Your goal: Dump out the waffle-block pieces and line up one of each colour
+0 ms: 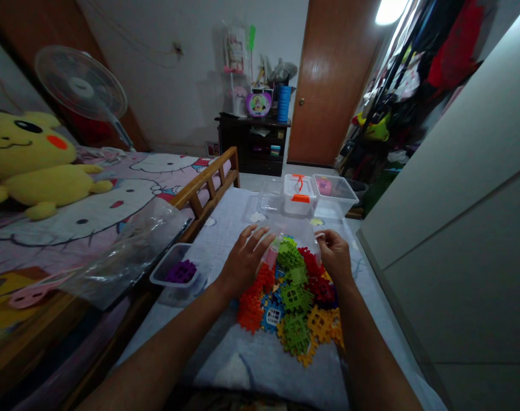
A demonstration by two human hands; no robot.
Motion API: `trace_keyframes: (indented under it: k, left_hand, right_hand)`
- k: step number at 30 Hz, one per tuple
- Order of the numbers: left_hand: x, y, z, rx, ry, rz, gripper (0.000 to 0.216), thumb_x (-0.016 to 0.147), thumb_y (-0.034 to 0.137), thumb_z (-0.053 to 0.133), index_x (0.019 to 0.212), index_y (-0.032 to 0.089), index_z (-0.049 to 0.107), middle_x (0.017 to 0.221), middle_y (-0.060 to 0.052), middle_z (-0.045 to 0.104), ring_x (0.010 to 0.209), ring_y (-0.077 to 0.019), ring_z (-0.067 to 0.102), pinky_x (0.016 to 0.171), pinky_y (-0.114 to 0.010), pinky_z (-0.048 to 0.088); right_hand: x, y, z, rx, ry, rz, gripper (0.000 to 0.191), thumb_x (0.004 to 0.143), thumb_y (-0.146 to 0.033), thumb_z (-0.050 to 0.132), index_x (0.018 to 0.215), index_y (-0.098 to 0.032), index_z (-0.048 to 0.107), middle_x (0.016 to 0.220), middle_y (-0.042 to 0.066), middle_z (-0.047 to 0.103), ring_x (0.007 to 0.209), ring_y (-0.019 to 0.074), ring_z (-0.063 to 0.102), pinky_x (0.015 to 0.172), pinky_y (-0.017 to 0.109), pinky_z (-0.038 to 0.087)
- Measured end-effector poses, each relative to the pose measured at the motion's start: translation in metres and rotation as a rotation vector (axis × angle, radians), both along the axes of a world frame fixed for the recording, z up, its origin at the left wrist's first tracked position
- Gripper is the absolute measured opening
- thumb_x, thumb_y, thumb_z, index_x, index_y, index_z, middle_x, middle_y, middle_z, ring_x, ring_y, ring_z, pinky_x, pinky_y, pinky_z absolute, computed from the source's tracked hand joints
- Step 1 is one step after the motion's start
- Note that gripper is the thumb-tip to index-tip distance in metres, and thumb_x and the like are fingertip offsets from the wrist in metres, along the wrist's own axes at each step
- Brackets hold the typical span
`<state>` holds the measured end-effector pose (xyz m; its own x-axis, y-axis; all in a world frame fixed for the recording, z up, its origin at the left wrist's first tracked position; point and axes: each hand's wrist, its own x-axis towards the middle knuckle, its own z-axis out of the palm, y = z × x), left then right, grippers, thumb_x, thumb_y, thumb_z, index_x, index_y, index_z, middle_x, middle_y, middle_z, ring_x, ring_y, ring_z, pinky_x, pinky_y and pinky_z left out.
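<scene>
Between my hands a clear plastic box (300,228) is tilted at the far side of a heap of gear-edged building pieces (296,294). My left hand (245,260) is at the box's left side, fingers curved over its edge and thumb mostly hidden. On the right edge, my right hand (334,254) pinches the box between thumb and fingers. The pieces are green, red, orange, yellow and blue, with green ones (289,254) reaching the box's mouth. Something pale pink (271,254) shows beside my left fingers.
Left of the heap stands a clear tub (159,279) with purple pieces (181,272). Beyond the box are a white-lidded container (300,197) with orange clasps and an open clear bin (337,200) holding something pink. A wooden bed rail (208,182) runs along the left; a pale cabinet (460,217) borders the right.
</scene>
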<state>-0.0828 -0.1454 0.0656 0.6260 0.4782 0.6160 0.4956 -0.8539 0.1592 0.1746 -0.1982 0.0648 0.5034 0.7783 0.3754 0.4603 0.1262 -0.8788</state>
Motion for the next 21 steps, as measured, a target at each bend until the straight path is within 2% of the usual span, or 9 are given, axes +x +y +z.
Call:
trace_keyframes:
  k: [6, 9, 12, 17, 19, 21]
  left_hand:
    - [-0.010, 0.021, -0.023, -0.107, -0.259, 0.253, 0.080, 0.075, 0.009, 0.062, 0.148, 0.022, 0.033, 0.144, -0.015, 0.046, 0.137, -0.0345, 0.041, 0.115, -0.058, 0.035]
    - [-0.014, 0.027, -0.031, -0.134, -0.316, 0.323, 0.080, 0.075, 0.013, 0.065, 0.147, 0.021, 0.032, 0.141, -0.015, 0.046, 0.135, -0.0353, 0.043, 0.113, -0.058, 0.037]
    - [-0.019, 0.023, -0.031, -0.086, -0.290, 0.299, 0.080, 0.076, 0.010, 0.062, 0.148, 0.023, 0.031, 0.143, -0.015, 0.045, 0.138, -0.0351, 0.041, 0.115, -0.058, 0.036]
    - [-0.025, 0.009, -0.024, 0.068, -0.197, 0.146, 0.079, 0.079, -0.002, 0.052, 0.148, 0.030, 0.031, 0.145, -0.010, 0.046, 0.146, -0.0318, 0.033, 0.118, -0.058, 0.034]
    - [-0.026, 0.007, -0.024, 0.071, -0.216, 0.142, 0.078, 0.080, -0.002, 0.052, 0.148, 0.031, 0.031, 0.144, -0.010, 0.047, 0.146, -0.0314, 0.033, 0.118, -0.058, 0.035]
    - [-0.024, 0.007, -0.026, -0.008, -0.285, 0.176, 0.077, 0.081, 0.002, 0.056, 0.149, 0.028, 0.031, 0.145, -0.011, 0.046, 0.145, -0.0318, 0.036, 0.118, -0.058, 0.034]
  right_hand:
    - [-0.006, 0.009, -0.008, -0.029, -0.071, 0.036, 0.023, 0.084, -0.038, 0.054, 0.079, -0.020, 0.066, 0.076, 0.003, 0.069, 0.068, 0.0169, 0.060, 0.068, 0.028, 0.045]
    - [-0.010, 0.017, -0.011, -0.062, -0.139, 0.079, 0.022, 0.083, -0.035, 0.052, 0.080, -0.020, 0.067, 0.075, 0.004, 0.069, 0.067, 0.0176, 0.060, 0.067, 0.029, 0.045]
    - [-0.014, 0.025, -0.011, -0.082, -0.201, 0.102, 0.021, 0.081, -0.031, 0.050, 0.083, -0.020, 0.068, 0.077, 0.004, 0.070, 0.070, 0.0189, 0.062, 0.068, 0.030, 0.046]
    - [-0.018, 0.032, -0.007, -0.063, -0.227, 0.090, 0.022, 0.080, -0.028, 0.049, 0.085, -0.020, 0.069, 0.081, 0.005, 0.071, 0.072, 0.0194, 0.063, 0.072, 0.031, 0.047]
    - [-0.021, 0.032, -0.004, -0.035, -0.220, 0.067, 0.022, 0.081, -0.027, 0.049, 0.085, -0.020, 0.069, 0.081, 0.005, 0.071, 0.072, 0.0193, 0.062, 0.071, 0.031, 0.047]
    - [-0.025, 0.032, 0.002, 0.010, -0.233, 0.039, 0.021, 0.081, -0.025, 0.047, 0.085, -0.020, 0.068, 0.082, 0.005, 0.070, 0.074, 0.0196, 0.061, 0.073, 0.031, 0.048]
